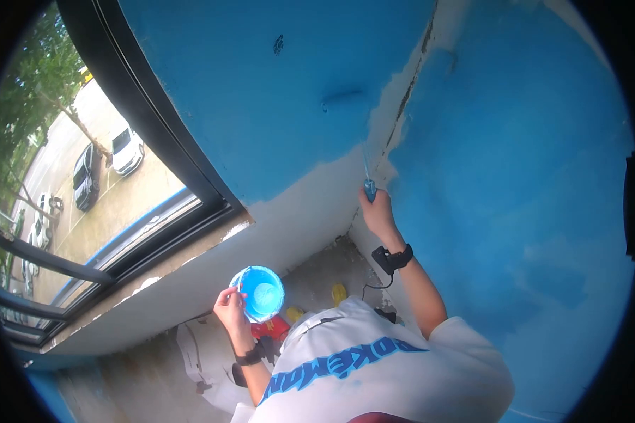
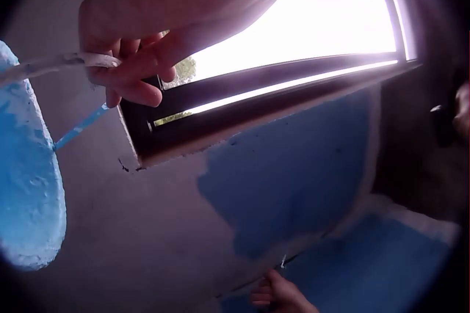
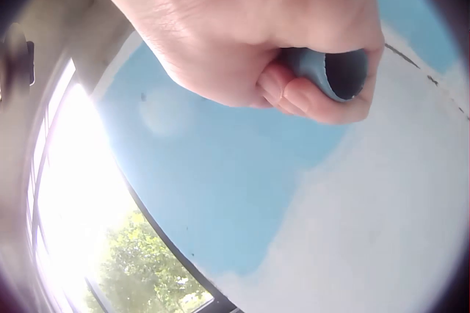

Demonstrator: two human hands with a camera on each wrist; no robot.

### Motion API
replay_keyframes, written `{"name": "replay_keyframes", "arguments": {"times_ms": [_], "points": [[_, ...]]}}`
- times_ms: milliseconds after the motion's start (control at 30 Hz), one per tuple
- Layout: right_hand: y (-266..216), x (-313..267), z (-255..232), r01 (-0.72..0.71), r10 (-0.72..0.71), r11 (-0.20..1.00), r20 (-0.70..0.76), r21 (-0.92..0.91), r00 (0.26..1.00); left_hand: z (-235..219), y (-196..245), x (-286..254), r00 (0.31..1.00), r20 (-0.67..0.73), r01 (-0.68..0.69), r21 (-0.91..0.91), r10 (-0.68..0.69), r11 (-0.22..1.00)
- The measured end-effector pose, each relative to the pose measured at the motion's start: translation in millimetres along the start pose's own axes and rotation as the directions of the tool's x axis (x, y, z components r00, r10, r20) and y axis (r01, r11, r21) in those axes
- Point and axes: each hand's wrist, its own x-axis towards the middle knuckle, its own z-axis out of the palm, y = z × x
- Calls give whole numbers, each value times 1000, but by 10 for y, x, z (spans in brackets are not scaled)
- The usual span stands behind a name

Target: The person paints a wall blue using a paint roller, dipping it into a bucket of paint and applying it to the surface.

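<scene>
My left hand (image 1: 231, 310) grips the handle of a round bucket (image 1: 263, 290) with blue paint inside, held at the lower centre of the head view. In the left wrist view that hand's fingers (image 2: 139, 78) curl round the pale handle (image 2: 59, 66), beside the paint-streaked bucket (image 2: 33, 181). Up against the wall corner, my right hand (image 1: 381, 213) holds a tool by its blue handle (image 1: 370, 189); a thin shaft runs upward from it. In the right wrist view the right hand (image 3: 272, 27) wraps the handle (image 3: 316, 71), whose hollow end shows. The tool's head is indistinct.
Blue paint covers much of both walls (image 1: 261, 106), with a bare pale strip (image 1: 310, 211) below and along the cracked corner. A dark-framed window (image 1: 169, 134) is at the left; cars stand outside. Below are the concrete floor (image 1: 317, 264) and a red object (image 1: 271, 328) near the bucket.
</scene>
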Motion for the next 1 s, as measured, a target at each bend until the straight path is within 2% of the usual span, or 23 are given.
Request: {"name": "replay_keyframes", "arguments": {"times_ms": [67, 133, 267, 333, 367, 433, 500, 567, 633, 700, 867, 933, 1000], "points": [[236, -146, 240, -106, 105, 994, 46, 11, 993, -40, -33, -1, 1000, -12, 9, -4, -9, 1000], [438, -308, 414, -155, 159, 986, 75, -62, 984, -57, -57, -3, 1000, -16, 5, -3, -5, 1000], [715, -603, 600, -175, 179, 983, 81, -62, 980, -55, -67, -9, 999, -47, 25, -2, -25, 1000], [805, -693, 596, -328, 333, 943, 155, -54, 930, -82, -97, 11, 999, -41, 19, -4, -19, 1000], [902, -727, 577, -254, 271, 960, 151, -119, 951, -106, -120, 21, 999, -43, 13, -3, -13, 1000], [895, -746, 452, -222, 234, 971, 141, -91, 962, -56, -80, 53, 1000, -17, -5, 0, 5, 1000], [889, -785, 313, -192, 198, 979, 119, -64, 973, -4, -23, 24, 997, -73, 13, 5, -13, 1000], [869, -769, 181, -135, 140, 989, 88, -63, 986, 11, -8, 46, 998, -62, 8, 5, -8, 1000], [673, -716, -54, -116, 119, 991, 44, -61, 992, 8, 11, 54, 998, -56, -1, -2, 0, 1000], [659, -537, -237, -74, 74, 995, -18, -63, 997, 32, 27, 58, 997, -73, 0, -5, 0, 1000], [157, 336, -781, -47, 49, 999, -117, 21, 992, 103, -4, 134, 998, -66, 7, 7, -7, 1000], [-118, 652, -914, 59, -63, 998, -253, -20, 965, 76, -38, 155, 999, -40, 29, 28, -28, 999], [-134, 980, -1044, -63, 76, 992, -120, 114, 990, 132, 12, 131, 999, -28, 16, 19, -15, 1000]]}}
